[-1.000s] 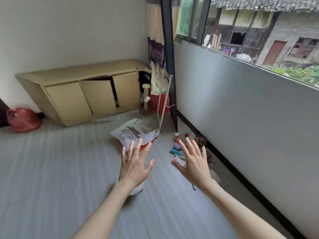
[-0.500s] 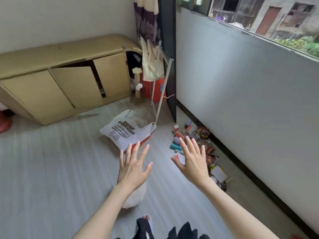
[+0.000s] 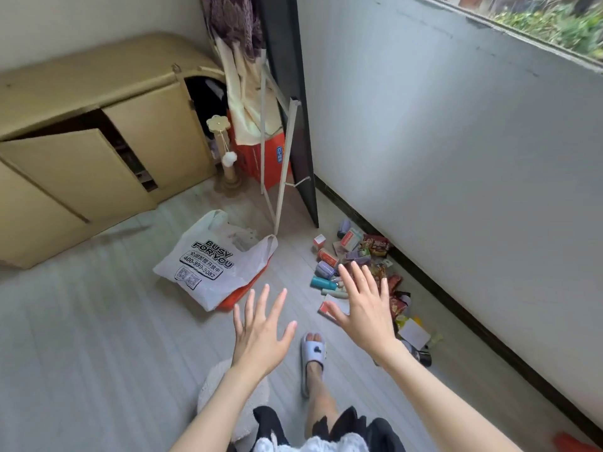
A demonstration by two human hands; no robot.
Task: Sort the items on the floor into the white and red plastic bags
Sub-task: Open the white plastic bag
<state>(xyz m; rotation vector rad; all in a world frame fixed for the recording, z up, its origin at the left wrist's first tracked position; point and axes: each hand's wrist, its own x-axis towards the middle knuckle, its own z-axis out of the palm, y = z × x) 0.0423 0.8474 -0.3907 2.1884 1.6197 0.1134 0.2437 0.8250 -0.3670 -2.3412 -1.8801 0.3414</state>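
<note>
Head view looks down at a white plastic bag [image 3: 213, 267] lying flat on the grey floor [image 3: 81, 337], printed in black with "BUSY FOR YOU", a line of Chinese characters, the number "400-999-5082" and a QR code. A red plastic bag [image 3: 241, 293] shows only as an edge sticking out from under the white one. Just right of the bags, along the dark baseboard of the grey wall [image 3: 456, 158], lies the pile of small items [image 3: 355, 256]: boxes, tubes and snack packets whose print is too small to read. An orange box [image 3: 264, 158] in the corner carries blue characters that cannot be made out. The left hand [image 3: 261, 334] hangs above the floor just short of the bags, fingers spread and straight, holding nothing; the right hand [image 3: 365, 308] is likewise spread and empty, over the near part of the pile. Compared with half a second ago, the camera has tipped further down and come closer: one foot in a grey slipper [image 3: 313, 349] is now in view between the hands, the window has nearly left the top of the picture, and the bags and pile look larger. A wide stretch of floor lies to the left of the bags, up to the tan cabinet [image 3: 98, 141], one door of which stands ajar; a thin white frame [image 3: 284, 168] leans in the corner beyond the bags.
</note>
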